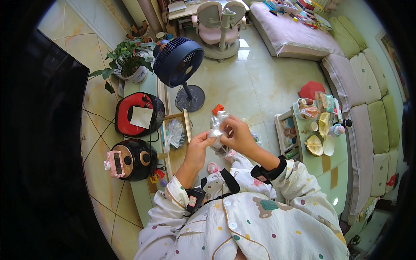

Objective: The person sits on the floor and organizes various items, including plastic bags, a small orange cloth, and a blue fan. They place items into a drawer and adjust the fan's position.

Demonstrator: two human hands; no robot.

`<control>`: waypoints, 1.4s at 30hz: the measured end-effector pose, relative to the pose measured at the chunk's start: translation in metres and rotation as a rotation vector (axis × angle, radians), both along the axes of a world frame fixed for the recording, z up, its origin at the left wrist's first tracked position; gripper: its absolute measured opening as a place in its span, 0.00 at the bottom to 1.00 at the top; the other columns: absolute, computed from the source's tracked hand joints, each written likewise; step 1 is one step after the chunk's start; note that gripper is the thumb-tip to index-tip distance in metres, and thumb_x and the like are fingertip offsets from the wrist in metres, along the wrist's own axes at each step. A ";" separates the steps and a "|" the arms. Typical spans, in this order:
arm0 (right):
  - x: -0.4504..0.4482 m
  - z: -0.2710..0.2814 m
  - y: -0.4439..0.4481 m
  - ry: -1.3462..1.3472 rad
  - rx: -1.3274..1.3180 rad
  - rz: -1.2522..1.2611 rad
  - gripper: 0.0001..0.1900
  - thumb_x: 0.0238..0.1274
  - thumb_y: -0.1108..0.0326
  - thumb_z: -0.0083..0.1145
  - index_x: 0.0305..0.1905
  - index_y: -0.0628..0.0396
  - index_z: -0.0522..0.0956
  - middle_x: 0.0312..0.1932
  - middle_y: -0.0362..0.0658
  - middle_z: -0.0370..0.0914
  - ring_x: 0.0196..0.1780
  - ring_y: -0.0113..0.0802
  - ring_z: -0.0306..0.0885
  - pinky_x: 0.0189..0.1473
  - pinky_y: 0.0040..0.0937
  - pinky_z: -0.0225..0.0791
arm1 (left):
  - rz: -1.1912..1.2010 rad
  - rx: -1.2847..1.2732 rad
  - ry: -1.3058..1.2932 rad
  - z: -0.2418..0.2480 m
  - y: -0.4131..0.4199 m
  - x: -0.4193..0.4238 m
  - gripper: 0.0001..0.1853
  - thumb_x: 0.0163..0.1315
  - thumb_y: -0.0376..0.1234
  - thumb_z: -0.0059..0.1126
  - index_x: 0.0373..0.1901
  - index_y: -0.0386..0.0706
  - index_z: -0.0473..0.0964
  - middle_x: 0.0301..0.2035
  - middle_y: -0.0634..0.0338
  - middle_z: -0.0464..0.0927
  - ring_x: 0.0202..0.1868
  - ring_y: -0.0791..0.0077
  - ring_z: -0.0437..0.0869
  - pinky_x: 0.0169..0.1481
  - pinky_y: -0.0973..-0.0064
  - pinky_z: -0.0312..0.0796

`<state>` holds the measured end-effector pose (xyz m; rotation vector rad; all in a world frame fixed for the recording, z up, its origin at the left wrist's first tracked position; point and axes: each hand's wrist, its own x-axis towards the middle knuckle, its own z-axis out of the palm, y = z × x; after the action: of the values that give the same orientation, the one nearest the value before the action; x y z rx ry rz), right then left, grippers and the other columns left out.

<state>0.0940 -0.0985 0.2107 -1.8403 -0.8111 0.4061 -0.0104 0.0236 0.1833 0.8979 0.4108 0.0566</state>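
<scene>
In front of my body a crumpled clear plastic bag hangs from my hands, with dark contents low in it that I cannot make out. My left hand pinches its gathered middle from the left side. My right hand, slightly blurred, has its fingers bent onto the same gathered plastic from the right. A small bright orange item shows just beyond the bag's upper end. To the left, an open wooden drawer holds another clear plastic bag.
A dark blue fan stands ahead left. On the left cabinet are a potted plant, a red and black appliance and a black cooker. At right, a low table bears opened durian and containers. A chair stands farther off.
</scene>
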 end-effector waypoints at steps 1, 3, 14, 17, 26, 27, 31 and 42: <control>-0.001 -0.001 0.001 -0.038 0.061 -0.005 0.13 0.36 0.73 0.56 0.34 0.63 0.74 0.23 0.45 0.75 0.25 0.31 0.74 0.29 0.25 0.67 | 0.001 -0.013 0.005 0.000 0.001 0.000 0.10 0.55 0.27 0.51 0.39 0.35 0.74 0.35 0.62 0.78 0.36 0.82 0.75 0.46 0.84 0.63; -0.003 -0.004 0.002 0.058 0.030 -0.014 0.16 0.37 0.74 0.55 0.38 0.62 0.73 0.24 0.45 0.75 0.27 0.30 0.74 0.31 0.25 0.68 | -0.006 -0.038 0.008 -0.001 0.000 -0.001 0.10 0.55 0.27 0.51 0.39 0.35 0.74 0.36 0.61 0.78 0.36 0.82 0.75 0.46 0.84 0.63; -0.009 -0.007 0.009 0.193 0.105 0.006 0.24 0.38 0.72 0.57 0.47 0.64 0.72 0.30 0.48 0.77 0.33 0.31 0.75 0.39 0.25 0.68 | 0.235 0.348 0.060 -0.006 -0.011 0.002 0.07 0.54 0.24 0.52 0.34 0.34 0.75 0.30 0.64 0.77 0.31 0.84 0.75 0.36 0.86 0.65; -0.016 -0.010 0.011 0.171 0.114 -0.035 0.24 0.38 0.71 0.58 0.48 0.62 0.72 0.30 0.48 0.77 0.33 0.32 0.76 0.39 0.26 0.68 | 0.294 0.333 0.062 -0.008 -0.013 0.004 0.06 0.53 0.22 0.51 0.33 0.33 0.75 0.29 0.64 0.76 0.30 0.84 0.75 0.36 0.87 0.66; -0.013 -0.009 0.013 -0.112 0.013 -0.074 0.18 0.37 0.75 0.54 0.41 0.59 0.70 0.25 0.51 0.75 0.30 0.47 0.75 0.32 0.36 0.67 | 0.303 0.889 0.121 0.003 -0.015 0.006 0.09 0.48 0.22 0.52 0.34 0.33 0.71 0.30 0.62 0.74 0.30 0.83 0.74 0.37 0.86 0.66; -0.012 -0.006 0.013 -0.141 -0.004 -0.075 0.19 0.38 0.76 0.54 0.42 0.58 0.70 0.26 0.51 0.76 0.30 0.45 0.76 0.32 0.34 0.67 | 0.306 0.849 0.115 0.006 -0.015 0.006 0.11 0.48 0.22 0.52 0.35 0.34 0.70 0.30 0.61 0.75 0.31 0.83 0.74 0.37 0.86 0.66; -0.010 -0.001 0.014 -0.042 0.005 -0.035 0.21 0.37 0.77 0.54 0.44 0.58 0.69 0.26 0.48 0.76 0.30 0.38 0.76 0.35 0.29 0.67 | 0.306 0.957 0.100 0.012 -0.013 0.005 0.15 0.48 0.21 0.49 0.41 0.34 0.67 0.32 0.59 0.76 0.33 0.82 0.75 0.38 0.85 0.67; -0.004 -0.008 0.006 0.219 0.065 0.063 0.24 0.39 0.79 0.52 0.49 0.60 0.68 0.26 0.42 0.75 0.29 0.25 0.73 0.36 0.23 0.67 | 0.131 0.136 0.020 0.002 0.002 -0.002 0.22 0.51 0.22 0.47 0.49 0.36 0.60 0.36 0.58 0.75 0.37 0.81 0.74 0.42 0.85 0.64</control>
<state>0.0901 -0.0930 0.2030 -1.6791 -0.7242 0.6037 -0.0121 0.0256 0.1852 1.0054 0.4881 0.1978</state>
